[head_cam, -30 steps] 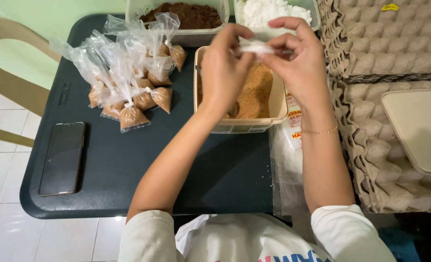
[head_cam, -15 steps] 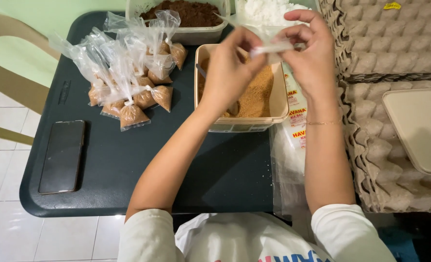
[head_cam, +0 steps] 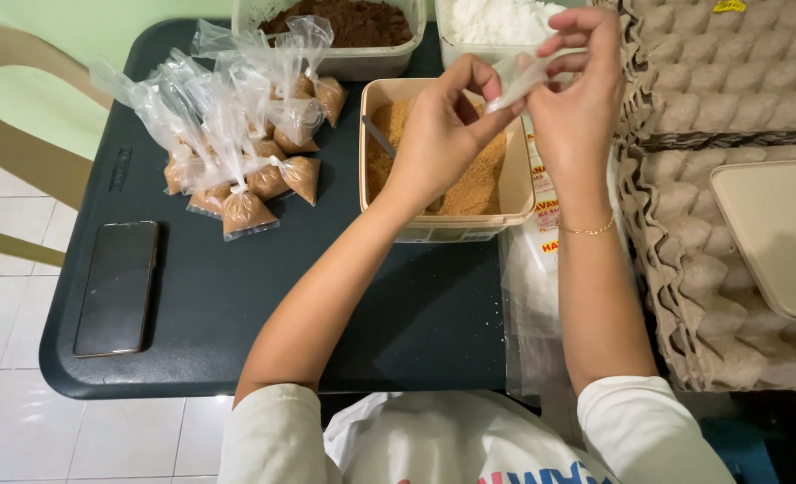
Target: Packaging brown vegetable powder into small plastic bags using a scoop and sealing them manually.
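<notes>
Since the earlier frame we note both hands have lifted slightly toward the far edge of the table, the bag now stretched between them. The small clear plastic bag (head_cam: 521,76) is thin, empty and crumpled, held above the tan tub of brown sugar (head_cam: 514,193). Our left hand (head_cam: 438,134) pinches one end between thumb and fingers; our right hand (head_cam: 577,94) pinches the other, fingers closed tight on the film. We count three tubs: the tan one, a dark powder tub (head_cam: 353,63) and a white powder tub (head_cam: 456,49). Filled tied bags (head_cam: 236,134) lie in one heap; the exact number is unclear. One black phone (head_cam: 116,287) rests on the dark table (head_cam: 236,323). Egg trays (head_cam: 729,116) stand stacked to the right.
</notes>
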